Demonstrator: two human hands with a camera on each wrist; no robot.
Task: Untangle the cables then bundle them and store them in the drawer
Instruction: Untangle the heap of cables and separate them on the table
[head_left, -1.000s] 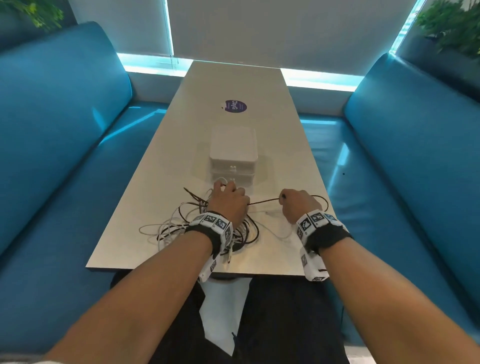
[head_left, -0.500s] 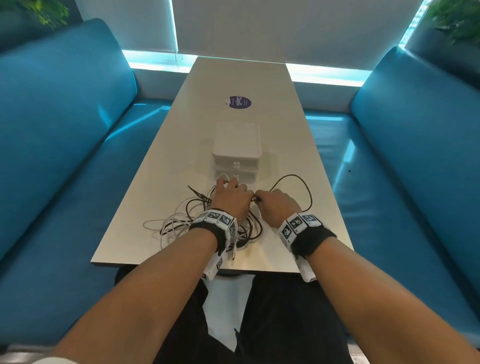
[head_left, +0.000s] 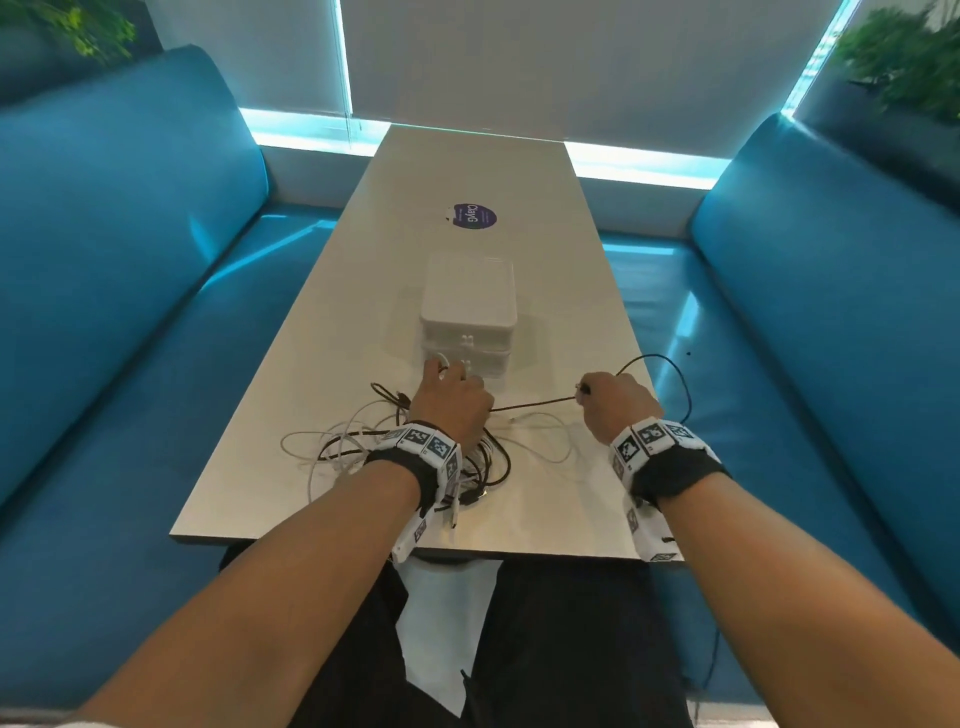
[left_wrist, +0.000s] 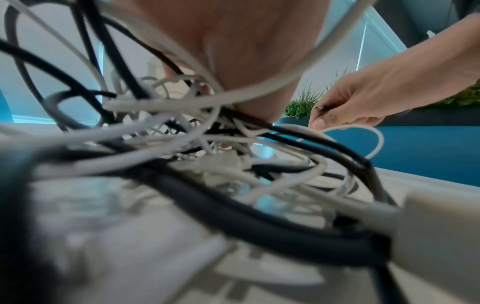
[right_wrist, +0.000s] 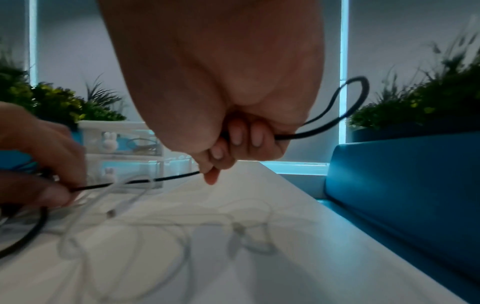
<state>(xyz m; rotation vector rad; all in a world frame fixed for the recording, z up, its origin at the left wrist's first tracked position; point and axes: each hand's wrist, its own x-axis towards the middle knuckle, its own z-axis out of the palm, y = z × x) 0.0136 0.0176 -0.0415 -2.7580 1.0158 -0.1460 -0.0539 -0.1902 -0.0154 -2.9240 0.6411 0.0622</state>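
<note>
A tangle of black and white cables (head_left: 395, 447) (left_wrist: 182, 144) lies at the near end of the table (head_left: 545, 322). My left hand (head_left: 452, 400) sits on top of the tangle with its fingers curled into it, pinching the black cable (right_wrist: 135, 182). My right hand (head_left: 618, 402) (right_wrist: 228, 142) grips that thin black cable (head_left: 535, 405), pulled taut between both hands. A slack black loop (head_left: 675, 374) (right_wrist: 358, 96) trails past the right hand over the table edge. A small white drawer unit (head_left: 467, 317) (right_wrist: 122, 139) stands just beyond the left hand, drawers closed.
Blue bench seats (head_left: 119, 312) (head_left: 831, 332) flank the table on both sides. A purple round sticker (head_left: 472, 215) lies further up the table. Loose white cable loops (head_left: 540, 436) (right_wrist: 233, 226) lie between my hands. Potted plants (right_wrist: 428, 102) stand behind the seats.
My right hand, close beside the left half a second ago, has moved out to the right, drawing the black cable taut. The left hand stays on the tangle.
</note>
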